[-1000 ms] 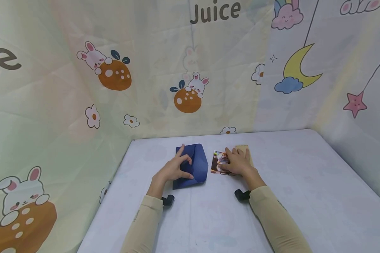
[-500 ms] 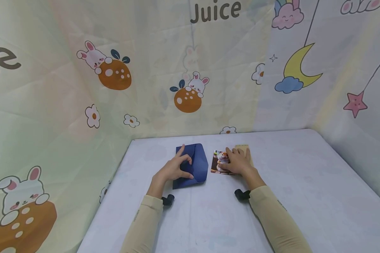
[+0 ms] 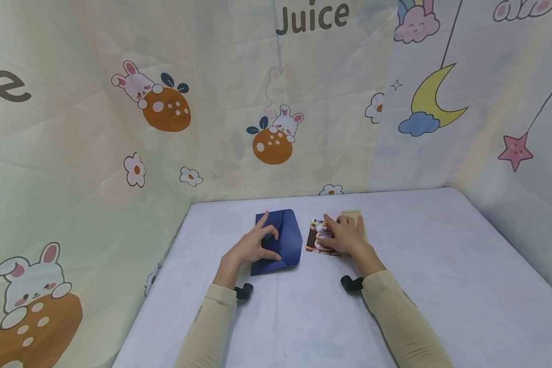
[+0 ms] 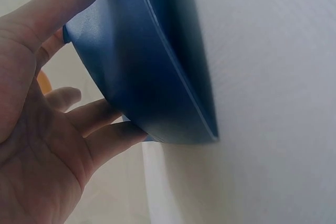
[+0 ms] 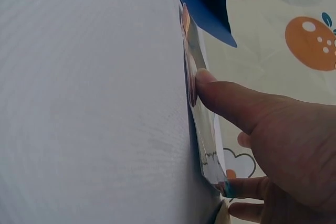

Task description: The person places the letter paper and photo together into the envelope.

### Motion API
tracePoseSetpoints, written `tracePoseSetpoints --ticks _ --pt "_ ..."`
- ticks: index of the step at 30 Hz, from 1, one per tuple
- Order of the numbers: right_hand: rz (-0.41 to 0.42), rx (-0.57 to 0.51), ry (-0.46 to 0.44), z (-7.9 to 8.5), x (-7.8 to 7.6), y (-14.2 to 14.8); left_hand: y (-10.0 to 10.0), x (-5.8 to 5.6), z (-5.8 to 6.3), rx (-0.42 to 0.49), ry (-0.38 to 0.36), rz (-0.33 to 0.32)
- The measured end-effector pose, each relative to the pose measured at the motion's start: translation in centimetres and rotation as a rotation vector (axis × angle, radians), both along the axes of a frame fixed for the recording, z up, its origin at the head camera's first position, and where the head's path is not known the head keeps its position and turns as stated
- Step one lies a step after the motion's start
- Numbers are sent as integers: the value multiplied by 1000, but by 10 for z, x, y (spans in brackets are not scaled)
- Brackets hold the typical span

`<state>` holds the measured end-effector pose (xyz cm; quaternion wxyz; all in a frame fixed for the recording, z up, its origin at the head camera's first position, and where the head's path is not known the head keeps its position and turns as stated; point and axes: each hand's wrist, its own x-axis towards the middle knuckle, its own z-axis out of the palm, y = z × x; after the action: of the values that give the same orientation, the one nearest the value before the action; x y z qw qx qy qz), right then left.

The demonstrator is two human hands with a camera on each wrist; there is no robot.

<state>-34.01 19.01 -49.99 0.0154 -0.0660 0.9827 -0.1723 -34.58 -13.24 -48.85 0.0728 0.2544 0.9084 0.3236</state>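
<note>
In the head view a blue envelope [image 3: 291, 237] lies left of centre, its pointed flap spread to the right. My left hand [image 3: 253, 245] grips it, thumb at the near side and fingers toward the far side; the paper bows up between them in the left wrist view. To the right lies a glossy picture card [image 3: 314, 240] printed with a cartoon-like animal. My right hand [image 3: 347, 236] holds this card, thumb on its face and fingertips at its far edge in the right wrist view. The palm hides much of the card.
A beige paper piece [image 3: 352, 214] lies under and behind the right fingers. The white-covered table [image 3: 299, 317] meets a printed cloth wall [image 3: 221, 153] at the back, with similar cloth at both sides. Each wrist wears a black camera mount [image 3: 245, 291].
My right index finger has shifted left to the card's far edge, and the other fingers have bent more. The left hand and envelope look the same.
</note>
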Motion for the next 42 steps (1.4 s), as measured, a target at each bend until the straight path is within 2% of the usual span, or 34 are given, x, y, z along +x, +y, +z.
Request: tracePoseSetpoints --ticks 9,18,29,36,42 --pt "-4 -8 9 -1 -1 0 0 1 1 9 -5 -1" --pt "15 -47 67 -5 -4 -2 -1 2 0 6 3 -11" --pt "107 -174 199 -1 -4 -5 -1 2 4 16 2 -16" --pt "147 -307 209 -2 -4 -5 -1 1 2 12 2 -19" --pt "150 -337 234 2 -2 -5 -1 0 2 14 0 -17"
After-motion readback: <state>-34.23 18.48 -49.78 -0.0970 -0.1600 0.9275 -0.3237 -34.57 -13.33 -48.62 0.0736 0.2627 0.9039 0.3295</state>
